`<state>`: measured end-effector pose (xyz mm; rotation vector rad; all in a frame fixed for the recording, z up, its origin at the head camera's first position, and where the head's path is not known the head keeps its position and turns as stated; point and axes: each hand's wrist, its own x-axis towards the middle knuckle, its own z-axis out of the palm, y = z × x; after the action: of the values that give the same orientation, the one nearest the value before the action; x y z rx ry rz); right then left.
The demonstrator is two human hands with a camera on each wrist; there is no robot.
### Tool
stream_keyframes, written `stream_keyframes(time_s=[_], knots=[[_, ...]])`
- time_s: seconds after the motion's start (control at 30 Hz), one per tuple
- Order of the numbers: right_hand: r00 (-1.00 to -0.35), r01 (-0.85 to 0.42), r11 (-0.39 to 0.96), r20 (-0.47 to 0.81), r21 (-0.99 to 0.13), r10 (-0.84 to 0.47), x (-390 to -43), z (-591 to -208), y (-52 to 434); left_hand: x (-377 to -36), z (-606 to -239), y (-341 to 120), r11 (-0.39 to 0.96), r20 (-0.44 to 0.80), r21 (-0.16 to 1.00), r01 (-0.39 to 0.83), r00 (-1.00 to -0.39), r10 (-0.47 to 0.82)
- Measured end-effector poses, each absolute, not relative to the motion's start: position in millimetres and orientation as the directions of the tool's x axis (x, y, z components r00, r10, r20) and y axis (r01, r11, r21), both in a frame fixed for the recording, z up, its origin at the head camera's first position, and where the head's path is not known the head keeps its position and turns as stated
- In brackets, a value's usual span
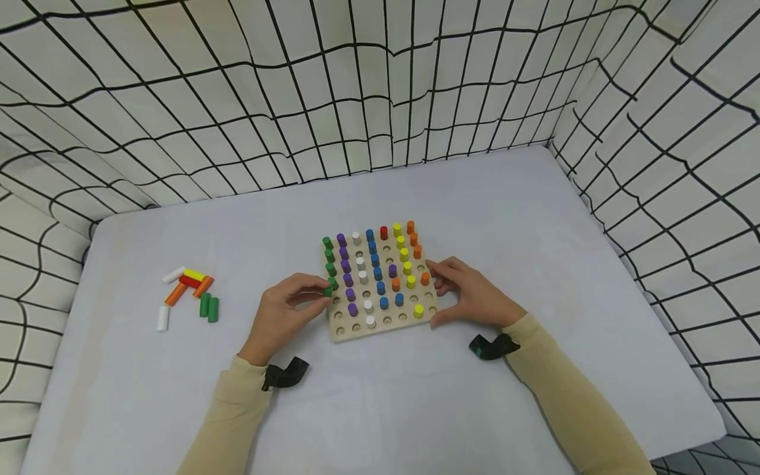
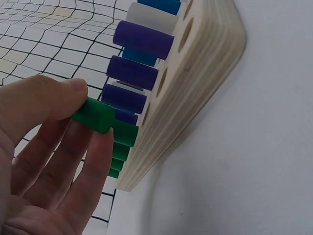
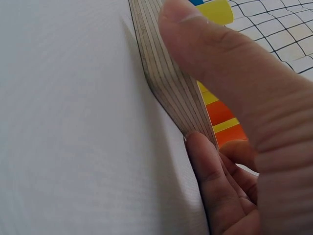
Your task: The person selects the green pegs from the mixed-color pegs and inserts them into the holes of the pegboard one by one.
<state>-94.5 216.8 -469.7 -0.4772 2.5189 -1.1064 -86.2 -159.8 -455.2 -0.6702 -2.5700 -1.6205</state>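
A square wooden pegboard lies mid-table, with rows of green, purple, white, blue, yellow and orange pegs standing in its holes. My left hand pinches a green peg between thumb and fingers at the board's left edge; the left wrist view shows that peg just above the green column, beside the board's plywood side. My right hand grips the board's right edge, with the thumb above and the fingers against the side.
Loose pegs lie at the left of the table: white, two green, orange, red and yellow. Netted walls enclose the table at the back and both sides.
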Motion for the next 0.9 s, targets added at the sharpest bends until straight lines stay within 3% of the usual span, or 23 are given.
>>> stream_keyframes(time_s=[0.9], knots=[[-0.889,-0.166,0.657,-0.177,-0.735,-0.423,-90.1,-469.8,214.2,-84.1,-470.6,-151.8,0.327,0.249,0.879,0.346,-0.920,0.304]])
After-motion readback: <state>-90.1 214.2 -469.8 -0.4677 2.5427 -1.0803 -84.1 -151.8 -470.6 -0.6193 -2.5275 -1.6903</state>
